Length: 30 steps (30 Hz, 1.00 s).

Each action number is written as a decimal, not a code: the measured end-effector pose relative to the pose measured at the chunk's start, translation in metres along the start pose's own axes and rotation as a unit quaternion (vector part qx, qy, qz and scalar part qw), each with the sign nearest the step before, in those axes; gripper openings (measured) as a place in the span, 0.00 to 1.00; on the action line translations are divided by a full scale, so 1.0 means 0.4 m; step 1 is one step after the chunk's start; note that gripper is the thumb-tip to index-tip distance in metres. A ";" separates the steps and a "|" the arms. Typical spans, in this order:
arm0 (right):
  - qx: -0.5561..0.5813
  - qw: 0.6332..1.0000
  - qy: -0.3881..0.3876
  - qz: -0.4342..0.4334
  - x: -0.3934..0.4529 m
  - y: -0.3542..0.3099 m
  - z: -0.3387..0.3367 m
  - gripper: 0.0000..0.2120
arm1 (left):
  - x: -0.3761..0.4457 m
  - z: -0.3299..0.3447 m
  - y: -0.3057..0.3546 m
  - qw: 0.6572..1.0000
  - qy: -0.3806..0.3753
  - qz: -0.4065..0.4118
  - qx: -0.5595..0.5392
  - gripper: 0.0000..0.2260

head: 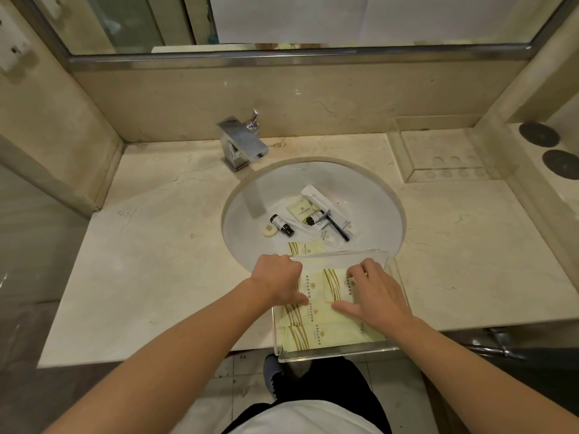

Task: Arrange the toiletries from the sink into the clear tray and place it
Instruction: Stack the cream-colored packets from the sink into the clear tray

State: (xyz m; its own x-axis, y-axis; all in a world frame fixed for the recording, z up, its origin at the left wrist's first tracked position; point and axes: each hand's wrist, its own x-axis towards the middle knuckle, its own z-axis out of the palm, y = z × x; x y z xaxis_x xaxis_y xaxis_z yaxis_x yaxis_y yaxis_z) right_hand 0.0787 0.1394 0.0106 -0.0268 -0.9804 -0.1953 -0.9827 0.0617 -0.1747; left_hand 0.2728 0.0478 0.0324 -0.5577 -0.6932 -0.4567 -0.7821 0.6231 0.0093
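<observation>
A clear tray (338, 352) rests on the counter's front edge, overhanging the sink rim. Several pale yellow packets (313, 321) lie flat inside it. My left hand (279, 277) and my right hand (376, 292) both press down on the packets in the tray, fingers spread, gripping nothing. In the white sink (376, 195) remain two small dark bottles (282, 225), a round soap (269, 230), a square yellow packet (300, 208), long white sachets (316, 195), a black razor (336, 225) and another yellow packet (305, 247) by the tray's far wall.
A chrome faucet (241, 145) stands behind the sink at the left. A second clear tray (438, 151) sits at the back right of the marble counter (156, 245). Two dark round discs (539, 134) lie on the right ledge. A mirror runs along the back wall.
</observation>
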 end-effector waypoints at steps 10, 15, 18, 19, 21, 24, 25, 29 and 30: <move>-0.034 0.994 -0.065 -0.078 0.008 0.016 -0.021 0.35 | 0.002 -0.002 0.000 0.999 -0.003 0.013 0.037 0.17; -0.026 0.997 -0.046 -0.050 0.007 0.017 -0.021 0.29 | -0.005 -0.003 -0.007 0.999 0.002 0.026 0.033 0.16; -0.010 1.000 -0.004 -0.020 0.000 0.025 -0.012 0.26 | -0.010 -0.003 -0.013 0.999 0.019 0.044 0.006 0.18; -0.007 1.000 0.007 -0.016 -0.001 0.027 -0.009 0.25 | -0.013 -0.001 -0.015 0.998 0.026 0.053 -0.001 0.19; -0.011 1.000 0.006 -0.019 -0.004 0.026 -0.008 0.24 | -0.015 0.005 -0.018 0.997 0.037 0.069 -0.004 0.19; -0.015 1.000 -0.002 -0.023 -0.003 0.018 -0.012 0.22 | -0.012 0.011 -0.021 0.996 0.044 0.080 0.008 0.18; -0.014 0.999 -0.005 -0.029 -0.002 0.016 -0.014 0.22 | -0.011 0.011 -0.022 0.996 0.044 0.082 0.013 0.18; -0.017 0.999 -0.012 -0.050 0.003 0.008 -0.020 0.20 | -0.008 0.013 -0.024 0.995 0.039 0.087 0.030 0.17; -0.016 0.998 -0.012 -0.052 0.005 0.008 -0.019 0.20 | -0.007 0.013 -0.024 0.995 0.039 0.087 0.031 0.16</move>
State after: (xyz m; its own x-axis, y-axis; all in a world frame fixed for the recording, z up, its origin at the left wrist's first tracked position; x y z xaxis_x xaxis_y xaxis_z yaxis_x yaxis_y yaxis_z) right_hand 0.0741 0.1364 0.0172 0.0790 -0.9763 -0.2013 -0.9853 -0.0458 -0.1644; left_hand 0.2835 0.0456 0.0292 -0.7047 -0.5973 -0.3830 -0.6545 0.7557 0.0257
